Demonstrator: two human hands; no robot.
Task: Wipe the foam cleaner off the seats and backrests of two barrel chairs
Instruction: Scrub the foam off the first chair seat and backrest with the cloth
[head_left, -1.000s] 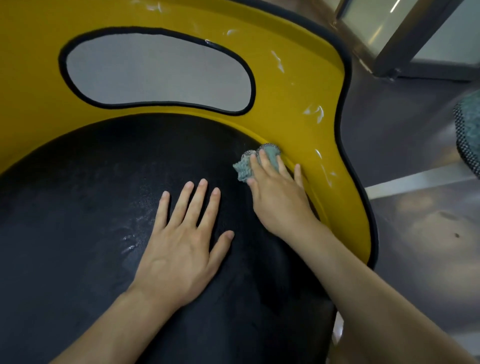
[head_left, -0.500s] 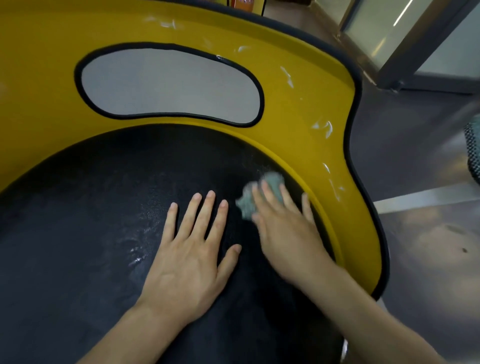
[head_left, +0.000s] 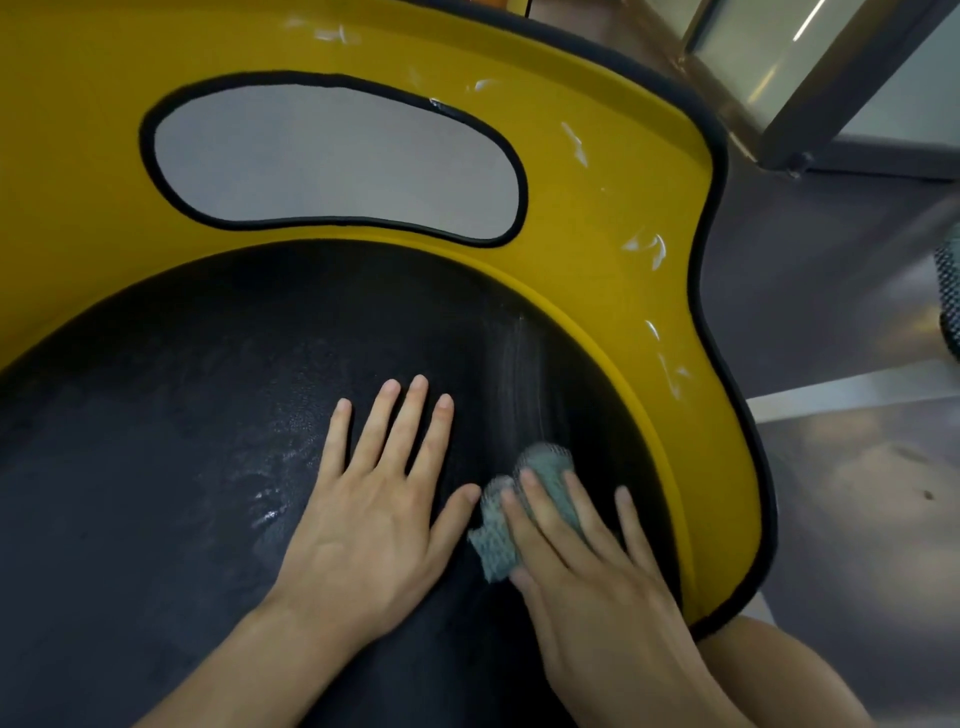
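Note:
A barrel chair fills the view, with a black seat (head_left: 182, 441) and a curved yellow backrest (head_left: 597, 218) edged in black. White foam smears (head_left: 652, 247) dot the backrest's right side, and a pale wet streak (head_left: 519, 364) runs down the seat's right part. My left hand (head_left: 374, 514) lies flat on the seat, fingers straight and spread. Beside it, my right hand (head_left: 587, 561) presses a grey-green cloth (head_left: 498, 540) onto the seat with straight fingers. The cloth shows at my fingertips and thumb side; the rest is under my palm.
The backrest has an oval cut-out (head_left: 337, 161) showing grey floor behind. To the right is grey floor (head_left: 857, 519) with a pale strip, a metal-framed glass panel (head_left: 831, 78) at the top right, and a dark patterned edge of another object (head_left: 950, 301).
My right hand has dragged the cloth from the seat's far right edge by the backrest back toward me, leaving a wet streak. My left hand stayed flat in place.

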